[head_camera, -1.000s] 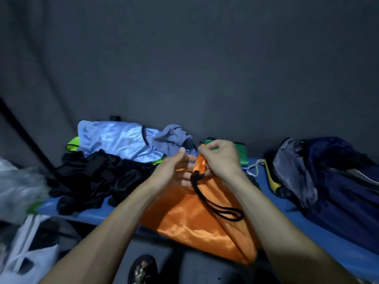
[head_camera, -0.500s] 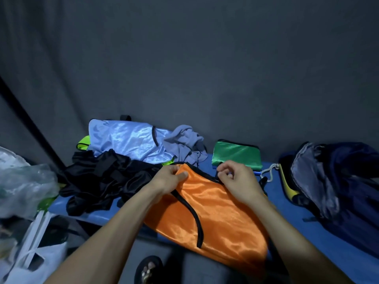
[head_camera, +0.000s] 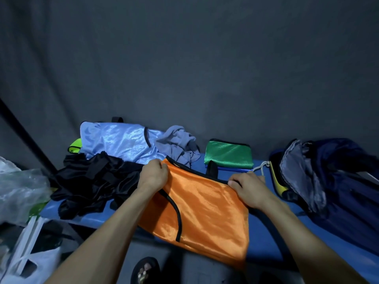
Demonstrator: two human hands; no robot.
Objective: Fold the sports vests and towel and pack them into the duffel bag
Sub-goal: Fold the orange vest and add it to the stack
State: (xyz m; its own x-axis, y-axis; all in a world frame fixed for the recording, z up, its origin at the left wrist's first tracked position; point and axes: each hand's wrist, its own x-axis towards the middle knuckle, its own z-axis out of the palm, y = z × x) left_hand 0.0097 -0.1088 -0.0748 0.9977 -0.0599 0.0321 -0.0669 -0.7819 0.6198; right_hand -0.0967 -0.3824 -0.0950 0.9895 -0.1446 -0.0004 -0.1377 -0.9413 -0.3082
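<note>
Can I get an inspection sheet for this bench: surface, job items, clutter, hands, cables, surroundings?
Surface: blue bench, mostly covered by fabric.
Job's things: orange vest spread across the front edge; folded green vest behind it; light blue vest, black garments and grey towel heaped at left; open navy duffel bag at right.
Clutter: clear plastic bag and white bag at far left.
Hands: left hand and right hand each grip the orange vest's top edge, at opposite corners.
Cables: nothing seen; only a white drawcord by the bag.
Surroundings: dark grey wall; sandalled foot below.
</note>
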